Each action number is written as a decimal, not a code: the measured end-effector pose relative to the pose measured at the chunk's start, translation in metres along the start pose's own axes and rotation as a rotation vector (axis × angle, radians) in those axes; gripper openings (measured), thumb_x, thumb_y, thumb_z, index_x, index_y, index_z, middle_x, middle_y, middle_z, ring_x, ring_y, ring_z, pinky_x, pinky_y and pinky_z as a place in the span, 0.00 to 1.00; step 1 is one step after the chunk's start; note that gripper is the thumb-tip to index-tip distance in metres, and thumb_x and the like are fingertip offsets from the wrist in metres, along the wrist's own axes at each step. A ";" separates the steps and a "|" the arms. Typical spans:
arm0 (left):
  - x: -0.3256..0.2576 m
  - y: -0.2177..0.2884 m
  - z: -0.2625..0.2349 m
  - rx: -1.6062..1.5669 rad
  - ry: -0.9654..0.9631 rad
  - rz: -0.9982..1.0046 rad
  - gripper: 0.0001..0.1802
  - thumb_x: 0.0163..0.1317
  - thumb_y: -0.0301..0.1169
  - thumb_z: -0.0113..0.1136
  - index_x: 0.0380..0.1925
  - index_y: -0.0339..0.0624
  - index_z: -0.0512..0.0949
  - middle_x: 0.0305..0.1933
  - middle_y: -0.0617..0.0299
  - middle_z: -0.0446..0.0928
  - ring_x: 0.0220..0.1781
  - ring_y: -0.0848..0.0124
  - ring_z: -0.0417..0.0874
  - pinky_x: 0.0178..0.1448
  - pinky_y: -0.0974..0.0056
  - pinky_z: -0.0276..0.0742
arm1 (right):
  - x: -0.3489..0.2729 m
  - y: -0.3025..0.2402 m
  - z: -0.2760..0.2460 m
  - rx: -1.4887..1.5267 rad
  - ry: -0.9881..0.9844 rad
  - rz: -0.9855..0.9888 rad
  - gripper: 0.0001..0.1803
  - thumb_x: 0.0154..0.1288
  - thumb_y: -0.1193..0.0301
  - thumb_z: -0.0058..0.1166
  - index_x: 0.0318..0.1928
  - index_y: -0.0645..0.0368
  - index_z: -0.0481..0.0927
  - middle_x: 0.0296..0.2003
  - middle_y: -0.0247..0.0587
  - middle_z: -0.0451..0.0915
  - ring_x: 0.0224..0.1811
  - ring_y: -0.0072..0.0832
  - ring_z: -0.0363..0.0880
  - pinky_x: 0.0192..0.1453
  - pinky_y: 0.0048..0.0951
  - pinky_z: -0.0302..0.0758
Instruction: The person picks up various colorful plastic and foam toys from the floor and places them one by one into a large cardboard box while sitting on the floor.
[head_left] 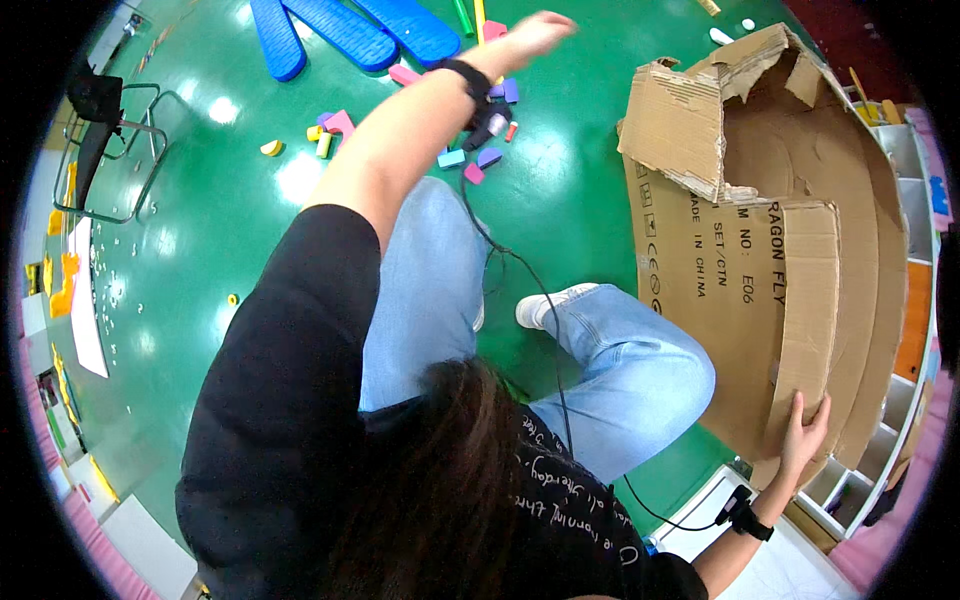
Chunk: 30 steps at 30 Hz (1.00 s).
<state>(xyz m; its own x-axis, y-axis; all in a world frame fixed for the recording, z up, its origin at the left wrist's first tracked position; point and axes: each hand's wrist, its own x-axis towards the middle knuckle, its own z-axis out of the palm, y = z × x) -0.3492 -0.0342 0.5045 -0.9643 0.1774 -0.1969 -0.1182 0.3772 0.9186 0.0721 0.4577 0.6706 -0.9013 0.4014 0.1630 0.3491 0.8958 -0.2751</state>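
The right hand grips the lower edge of the large, torn brown cardboard box, fingers wrapped over a flap; the box lies open on its side on the green floor, reaching up and away from that hand. The left hand, blurred, is raised above scattered coloured foam blocks, holding nothing, fingers extended. 3 blue foam pads lie beyond.

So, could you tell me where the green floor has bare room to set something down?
Bare green floor lies between the black wire chair frame and the raised left hand's arm. Foam blocks crowd the floor under that hand. The right hand holds the big cardboard box.
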 end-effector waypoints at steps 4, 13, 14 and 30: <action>0.046 -0.183 -0.126 0.063 0.138 0.008 0.15 0.57 0.38 0.52 0.36 0.40 0.78 0.31 0.62 0.78 0.31 0.69 0.76 0.35 0.64 0.72 | 0.008 -0.017 0.010 0.264 -0.140 0.163 0.21 0.61 0.69 0.56 0.51 0.68 0.70 0.43 0.41 0.76 0.45 0.24 0.72 0.50 0.24 0.68; 0.052 -0.327 -0.185 -0.187 0.272 -0.595 0.15 0.55 0.40 0.56 0.33 0.39 0.75 0.30 0.59 0.73 0.31 0.68 0.74 0.33 0.63 0.71 | -0.007 0.042 -0.022 0.124 -0.064 0.451 0.32 0.60 0.65 0.58 0.58 0.70 0.63 0.52 0.44 0.70 0.51 0.26 0.69 0.56 0.25 0.64; 0.052 -0.342 -0.193 -0.174 0.270 -0.608 0.15 0.55 0.40 0.56 0.33 0.39 0.75 0.30 0.59 0.73 0.31 0.68 0.74 0.33 0.63 0.71 | -0.007 0.043 -0.024 0.221 -0.114 0.475 0.32 0.60 0.64 0.58 0.59 0.70 0.62 0.54 0.44 0.68 0.54 0.27 0.66 0.59 0.26 0.62; 0.139 -0.409 -0.178 -0.876 0.765 -0.535 0.28 0.62 0.40 0.54 0.58 0.38 0.60 0.58 0.52 0.65 0.59 0.53 0.67 0.62 0.48 0.62 | -0.005 0.034 -0.067 0.297 -0.192 0.620 0.31 0.59 0.59 0.55 0.57 0.66 0.65 0.49 0.42 0.70 0.51 0.28 0.67 0.57 0.29 0.61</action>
<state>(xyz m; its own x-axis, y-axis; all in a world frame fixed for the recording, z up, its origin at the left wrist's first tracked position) -0.4773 -0.3255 0.1624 -0.6043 -0.4862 -0.6312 -0.3663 -0.5340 0.7620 0.1052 0.4993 0.7235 -0.5984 0.7544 -0.2697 0.7519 0.4125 -0.5143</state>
